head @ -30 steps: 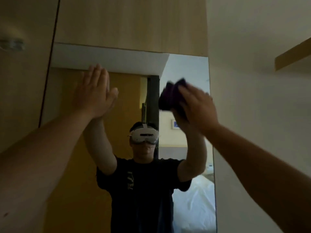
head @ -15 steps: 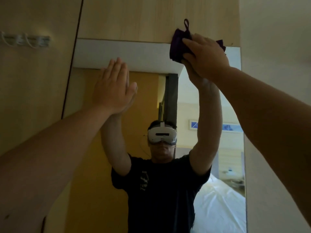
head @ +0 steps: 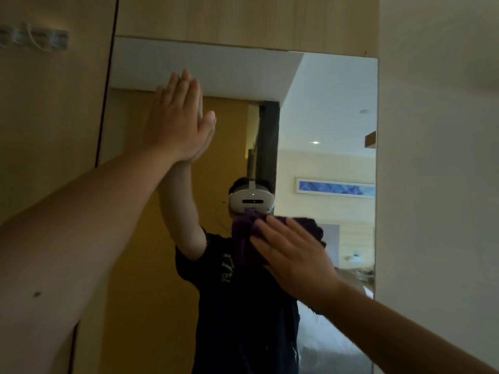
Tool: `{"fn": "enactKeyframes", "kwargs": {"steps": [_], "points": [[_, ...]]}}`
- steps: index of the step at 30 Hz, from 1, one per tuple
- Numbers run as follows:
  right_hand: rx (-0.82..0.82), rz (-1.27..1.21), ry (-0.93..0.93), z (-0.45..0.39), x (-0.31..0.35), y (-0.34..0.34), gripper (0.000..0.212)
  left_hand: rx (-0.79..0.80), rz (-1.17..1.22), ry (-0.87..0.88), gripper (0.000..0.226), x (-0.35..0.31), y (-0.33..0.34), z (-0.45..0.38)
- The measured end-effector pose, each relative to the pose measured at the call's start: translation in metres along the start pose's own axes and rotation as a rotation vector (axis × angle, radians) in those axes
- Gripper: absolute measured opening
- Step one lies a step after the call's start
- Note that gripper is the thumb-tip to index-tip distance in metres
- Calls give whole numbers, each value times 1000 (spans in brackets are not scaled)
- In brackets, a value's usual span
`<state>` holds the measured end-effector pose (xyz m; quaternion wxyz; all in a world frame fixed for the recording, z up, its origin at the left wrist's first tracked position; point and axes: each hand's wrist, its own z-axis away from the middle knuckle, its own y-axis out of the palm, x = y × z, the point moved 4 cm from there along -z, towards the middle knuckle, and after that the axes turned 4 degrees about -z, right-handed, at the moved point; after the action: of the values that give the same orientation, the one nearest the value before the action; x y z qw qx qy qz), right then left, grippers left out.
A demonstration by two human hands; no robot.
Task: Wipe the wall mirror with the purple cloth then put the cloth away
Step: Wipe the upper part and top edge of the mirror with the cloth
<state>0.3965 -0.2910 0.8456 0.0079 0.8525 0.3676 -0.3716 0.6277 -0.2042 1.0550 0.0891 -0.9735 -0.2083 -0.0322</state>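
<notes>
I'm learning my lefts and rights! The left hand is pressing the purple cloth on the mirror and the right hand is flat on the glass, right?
Almost: swap them. In the head view, the right hand presses the purple cloth on the mirror, and the left hand is flat on the glass.

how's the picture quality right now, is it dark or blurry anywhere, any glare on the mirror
Head view: dim overall, both forearms in shadow. The brightest area is the lit room reflected in the right part of the mirror, with one small light spot and no washout. The right hand and purple cloth are slightly smeared; the left hand looks sharper. Wide-angle bending shows at the edges.
</notes>
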Motion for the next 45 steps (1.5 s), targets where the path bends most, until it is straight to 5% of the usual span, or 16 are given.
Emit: {"fn": "enactKeyframes", "kwargs": {"steps": [8, 15, 21, 26, 30, 40, 45], "points": [[-104, -92, -58, 17, 9, 1, 46, 16, -12, 4, 71, 0, -1, 1], [-374, -169, 418, -101, -83, -54, 44, 61, 63, 28, 70, 1, -4, 0], [-512, -274, 486, -232, -125, -91, 38, 4, 5, 14, 72, 49, -2, 13], [-291, 57, 364, -291, -146, -65, 41, 8, 29, 7, 76, 77, 7, 15], [-215, 86, 326, -288, -140, -54, 42, -45, 50, 19, 67, 79, 10, 15], [95, 0, 43, -133, 39, 11, 55, -40, 43, 32, 69, 79, 10, 13], [75, -8, -70, -81, 71, 33, 49, -5, 32, 32, 67, 79, 8, 13]]}}
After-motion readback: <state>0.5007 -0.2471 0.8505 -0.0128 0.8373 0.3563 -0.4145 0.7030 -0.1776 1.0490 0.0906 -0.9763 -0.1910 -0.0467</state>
